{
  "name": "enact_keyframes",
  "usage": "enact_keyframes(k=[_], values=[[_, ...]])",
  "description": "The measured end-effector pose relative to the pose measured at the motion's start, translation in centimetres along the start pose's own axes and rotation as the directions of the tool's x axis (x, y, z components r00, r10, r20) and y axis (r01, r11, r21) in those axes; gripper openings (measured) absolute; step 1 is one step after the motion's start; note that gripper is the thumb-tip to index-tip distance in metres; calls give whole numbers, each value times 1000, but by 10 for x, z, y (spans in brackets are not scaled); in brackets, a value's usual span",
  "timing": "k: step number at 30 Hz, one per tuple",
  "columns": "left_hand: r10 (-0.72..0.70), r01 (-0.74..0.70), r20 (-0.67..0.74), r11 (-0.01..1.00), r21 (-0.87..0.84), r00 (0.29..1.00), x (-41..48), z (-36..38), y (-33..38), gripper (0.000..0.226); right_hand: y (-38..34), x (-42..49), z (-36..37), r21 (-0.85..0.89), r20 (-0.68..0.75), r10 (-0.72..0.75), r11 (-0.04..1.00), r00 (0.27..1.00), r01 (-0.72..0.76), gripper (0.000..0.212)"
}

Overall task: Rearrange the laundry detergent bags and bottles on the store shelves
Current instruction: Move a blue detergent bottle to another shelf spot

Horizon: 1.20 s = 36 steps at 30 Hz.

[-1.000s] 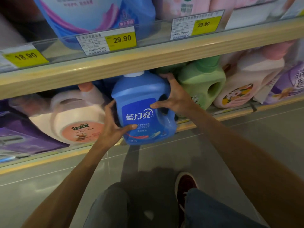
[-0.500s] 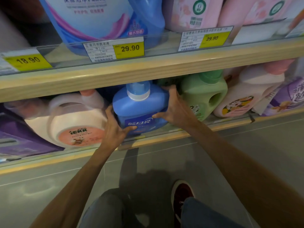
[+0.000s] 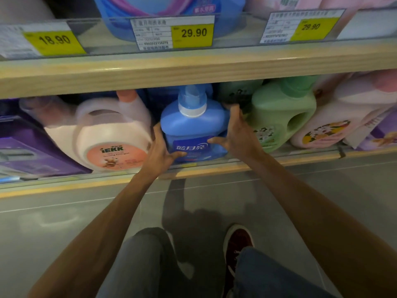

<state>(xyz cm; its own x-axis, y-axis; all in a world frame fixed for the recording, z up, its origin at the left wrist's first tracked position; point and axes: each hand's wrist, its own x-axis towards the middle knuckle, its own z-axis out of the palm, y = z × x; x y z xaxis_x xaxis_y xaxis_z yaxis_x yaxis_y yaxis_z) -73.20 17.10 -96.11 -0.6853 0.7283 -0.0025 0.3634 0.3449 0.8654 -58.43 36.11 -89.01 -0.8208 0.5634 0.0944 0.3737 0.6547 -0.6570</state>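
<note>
Lower shelf [image 3: 214,169]: white IEKK jug [image 3: 111,138] leans at left. Left hand [image 3: 160,151] clasps the blue detergent bottle [image 3: 193,125] on its left side, thumb on the front. The bottle stands on the shelf between the jug and the green bottle [image 3: 281,119]. Right hand [image 3: 238,134] grips its right side, thumb across the label; its fingertips probably reach behind, but blur hides them.

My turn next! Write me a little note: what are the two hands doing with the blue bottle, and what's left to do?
Left-hand grip: holds the blue bottle by its left side, thumb across the front.
Right-hand grip: holds its right side, thumb on the label.
Bottle: cap up on the lower shelf, between the pink IEKK bottle and the green bottle.
Done: bottle sits in its slot.
Left: let go, then probably tidy the other bottles and bags.
</note>
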Motion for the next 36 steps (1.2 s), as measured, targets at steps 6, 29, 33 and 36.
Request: enact_keyframes(k=[6, 29, 33, 36], values=[[-7, 6, 14, 998, 55, 1000, -2, -2, 11, 98, -6, -5, -2, -85, 5, 38, 996, 999, -37, 95], [-163, -61, 196, 599, 798, 967, -96, -120, 122, 51, -123, -58, -63, -509, 451, 280, 861, 848, -13, 70], [-181, -37, 160, 543, 839, 971, -109, -146, 128, 48, -145, -61, -62, -542, 475, 283, 840, 833, 24, 69], [-189, -19, 136, 516, 856, 972, -119, -165, 139, 50, -166, -56, -64, -589, 480, 261, 804, 838, 86, 70]])
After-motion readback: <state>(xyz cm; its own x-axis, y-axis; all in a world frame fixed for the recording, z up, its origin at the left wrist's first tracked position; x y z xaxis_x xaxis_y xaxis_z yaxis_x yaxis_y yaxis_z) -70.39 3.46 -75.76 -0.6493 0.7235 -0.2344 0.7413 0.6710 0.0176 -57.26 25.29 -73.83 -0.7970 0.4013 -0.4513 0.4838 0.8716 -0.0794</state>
